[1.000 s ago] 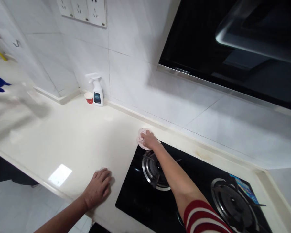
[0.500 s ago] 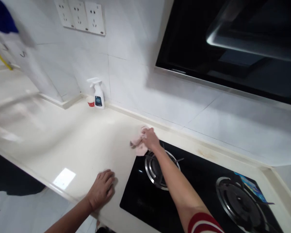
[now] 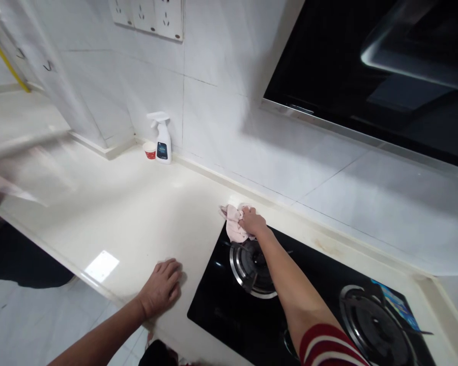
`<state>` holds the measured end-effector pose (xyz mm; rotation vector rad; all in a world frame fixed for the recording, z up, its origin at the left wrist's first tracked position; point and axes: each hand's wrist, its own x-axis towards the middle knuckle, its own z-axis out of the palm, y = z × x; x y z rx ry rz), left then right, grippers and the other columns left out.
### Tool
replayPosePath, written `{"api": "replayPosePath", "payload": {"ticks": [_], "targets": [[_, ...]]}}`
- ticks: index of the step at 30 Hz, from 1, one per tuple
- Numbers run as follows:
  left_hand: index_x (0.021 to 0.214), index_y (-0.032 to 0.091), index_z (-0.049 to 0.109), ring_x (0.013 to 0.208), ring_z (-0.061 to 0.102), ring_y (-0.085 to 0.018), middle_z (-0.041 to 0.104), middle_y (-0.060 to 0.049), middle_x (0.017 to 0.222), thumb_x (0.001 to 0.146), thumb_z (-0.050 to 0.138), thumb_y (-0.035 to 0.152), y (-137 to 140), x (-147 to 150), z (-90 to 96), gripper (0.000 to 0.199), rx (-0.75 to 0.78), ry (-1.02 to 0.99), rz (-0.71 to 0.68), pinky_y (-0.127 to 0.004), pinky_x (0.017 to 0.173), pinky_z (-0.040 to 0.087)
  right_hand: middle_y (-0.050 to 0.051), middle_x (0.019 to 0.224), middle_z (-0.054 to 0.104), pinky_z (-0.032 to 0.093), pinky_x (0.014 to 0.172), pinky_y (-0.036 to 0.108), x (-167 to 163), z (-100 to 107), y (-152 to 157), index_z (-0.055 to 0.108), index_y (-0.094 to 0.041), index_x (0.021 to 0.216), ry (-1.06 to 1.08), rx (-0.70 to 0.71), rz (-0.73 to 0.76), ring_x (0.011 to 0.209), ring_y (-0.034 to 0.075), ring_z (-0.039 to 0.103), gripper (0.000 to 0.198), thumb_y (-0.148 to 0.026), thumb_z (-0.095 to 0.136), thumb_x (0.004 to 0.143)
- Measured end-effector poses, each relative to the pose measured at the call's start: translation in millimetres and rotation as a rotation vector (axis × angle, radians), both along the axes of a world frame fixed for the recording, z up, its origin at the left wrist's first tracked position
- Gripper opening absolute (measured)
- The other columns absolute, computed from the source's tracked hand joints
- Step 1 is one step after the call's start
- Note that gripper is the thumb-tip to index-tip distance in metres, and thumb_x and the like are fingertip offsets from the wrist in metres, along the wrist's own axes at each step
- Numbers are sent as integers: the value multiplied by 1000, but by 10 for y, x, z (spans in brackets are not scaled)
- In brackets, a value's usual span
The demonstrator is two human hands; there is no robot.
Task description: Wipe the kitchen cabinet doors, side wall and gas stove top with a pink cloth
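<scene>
My right hand (image 3: 252,222) grips a pale pink cloth (image 3: 235,226) and presses it on the back left corner of the black gas stove (image 3: 213,300), where the glass meets the cream counter. Just in front of the cloth is the left burner (image 3: 248,267), partly covered by my forearm. My left hand (image 3: 162,286) rests palm down on the counter (image 3: 137,223), left of the stove, its fingers stretched out and holding nothing.
A white spray bottle (image 3: 163,140) and a small red and white cup (image 3: 149,150) stand against the back wall. The right burner (image 3: 377,325) has a colourful sticker (image 3: 399,305) beside it. A black range hood (image 3: 328,76) overhangs the stove. Something blurred moves at far left.
My right hand has slid the cloth rightward along the back of the counter onto the stove's corner. My left hand stays in place. The view has tilted slightly.
</scene>
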<state>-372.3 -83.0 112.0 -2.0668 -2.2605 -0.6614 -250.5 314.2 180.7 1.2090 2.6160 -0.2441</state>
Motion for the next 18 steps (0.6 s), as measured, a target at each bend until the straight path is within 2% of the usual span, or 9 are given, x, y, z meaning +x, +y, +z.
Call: {"api": "replayPosePath", "payload": {"ticks": [7,10,14,16,18], "targets": [[112,18,63,127,52,-32,63,-14,126,84,53,14,-3,-5,-20,30,25,12,6,-51,101,46,16,137,48,41,82,31,-153,26,-312,50,-14,135,53,9,191,99,21,55,45,-28,56,93],[114,18,63,127,52,-32,64,-13,127,85,54,14,-2,-24,-27,30,46,30,1,-50,100,46,14,139,47,40,82,31,-221,36,-503,51,-17,136,97,7,247,99,21,54,50,-38,61,92],[115,18,62,127,53,-30,64,-13,126,87,53,13,5,-60,-35,30,68,64,-16,-48,99,47,14,137,49,42,86,34,-298,22,-760,52,-18,137,136,8,294,101,22,54,70,-58,71,82],[116,18,61,126,53,-30,64,-13,125,88,53,13,11,-77,-37,29,67,81,-27,-48,99,47,13,137,49,42,90,36,-318,9,-910,55,-19,135,152,18,328,104,23,53,74,-59,77,77],[116,18,61,126,53,-30,64,-12,125,89,54,14,17,-91,-38,28,64,91,-32,-47,99,47,12,138,50,41,95,40,-325,-6,-1084,56,-20,133,173,41,357,108,26,52,70,-51,82,75]]}}
